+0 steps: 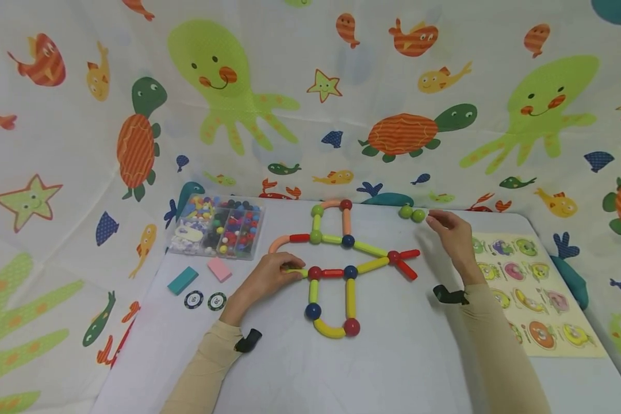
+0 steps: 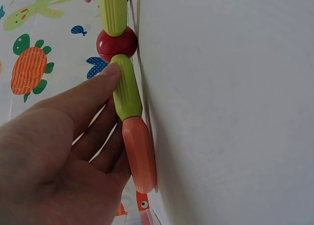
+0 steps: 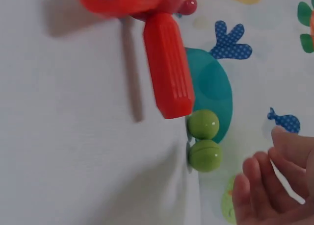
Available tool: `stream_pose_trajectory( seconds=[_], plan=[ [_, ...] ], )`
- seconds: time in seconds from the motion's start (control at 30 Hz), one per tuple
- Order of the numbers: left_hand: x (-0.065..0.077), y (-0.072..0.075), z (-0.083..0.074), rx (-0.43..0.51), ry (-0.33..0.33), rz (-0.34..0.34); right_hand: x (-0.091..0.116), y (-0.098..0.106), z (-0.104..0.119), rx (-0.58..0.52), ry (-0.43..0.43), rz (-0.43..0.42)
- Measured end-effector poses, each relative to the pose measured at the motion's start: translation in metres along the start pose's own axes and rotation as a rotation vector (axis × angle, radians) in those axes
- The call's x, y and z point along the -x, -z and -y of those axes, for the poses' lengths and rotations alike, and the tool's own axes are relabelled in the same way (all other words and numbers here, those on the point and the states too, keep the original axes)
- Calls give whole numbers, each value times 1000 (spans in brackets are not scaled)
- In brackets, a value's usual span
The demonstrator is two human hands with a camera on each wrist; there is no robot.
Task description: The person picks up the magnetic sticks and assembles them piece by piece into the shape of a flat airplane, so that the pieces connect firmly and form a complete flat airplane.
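My left hand (image 1: 271,279) pinches a light green ribbed rod (image 2: 127,87) between thumb and fingers. One end of that rod meets a red ball (image 2: 117,42); an orange curved rod (image 2: 140,156) adjoins the other end. They belong to a flat fish-like figure of colored rods and balls, with two red rods (image 1: 406,269) spreading from a red ball (image 1: 394,257) at its right. Loosely bent and holding nothing, my right hand (image 1: 456,238) hovers just right of two green balls (image 3: 204,155) that touch each other near the table's far edge.
A divided clear box of beads (image 1: 214,227) stands back left. In front of it lie a teal block (image 1: 183,280), a pink block (image 1: 219,269) and two round chips (image 1: 217,301). A fruit picture board (image 1: 540,299) lies right, beside my right forearm. A printed cloth (image 1: 300,126) hangs behind the table.
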State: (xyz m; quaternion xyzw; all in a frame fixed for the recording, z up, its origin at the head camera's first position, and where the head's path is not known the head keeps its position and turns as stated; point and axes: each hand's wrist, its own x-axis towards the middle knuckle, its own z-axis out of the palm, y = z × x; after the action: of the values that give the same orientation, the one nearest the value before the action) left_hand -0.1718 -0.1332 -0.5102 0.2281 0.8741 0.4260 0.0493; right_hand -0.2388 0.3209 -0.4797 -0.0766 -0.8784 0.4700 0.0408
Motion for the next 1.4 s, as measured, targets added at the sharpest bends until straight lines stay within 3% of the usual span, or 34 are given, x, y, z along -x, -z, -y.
stream_pose_trajectory(
  seconds=[0.1, 0.33, 0.53, 0.8, 0.93, 1.17, 1.4],
  plan=[
    [0, 0, 0, 14, 10, 5, -14, -3, 3, -39, -52, -30],
    [0, -1, 2, 0, 4, 0, -37, -16, -2, -14, -140, 8],
    [0, -1, 3, -7, 0, -4, -40, -23, -4, 7, -173, 27],
    [1, -1, 2, 2, 12, 8, -40, -26, -4, 71, -161, -10],
    [1, 1, 1, -4, 21, 2, -33, -23, 0, 38, -157, -38],
    [0, 1, 0, -3, 26, 4, 1, -4, 5, -20, -126, -96],
    [0, 0, -1, -7, 39, 5, 38, 0, -5, 16, -126, -48]
  ],
)
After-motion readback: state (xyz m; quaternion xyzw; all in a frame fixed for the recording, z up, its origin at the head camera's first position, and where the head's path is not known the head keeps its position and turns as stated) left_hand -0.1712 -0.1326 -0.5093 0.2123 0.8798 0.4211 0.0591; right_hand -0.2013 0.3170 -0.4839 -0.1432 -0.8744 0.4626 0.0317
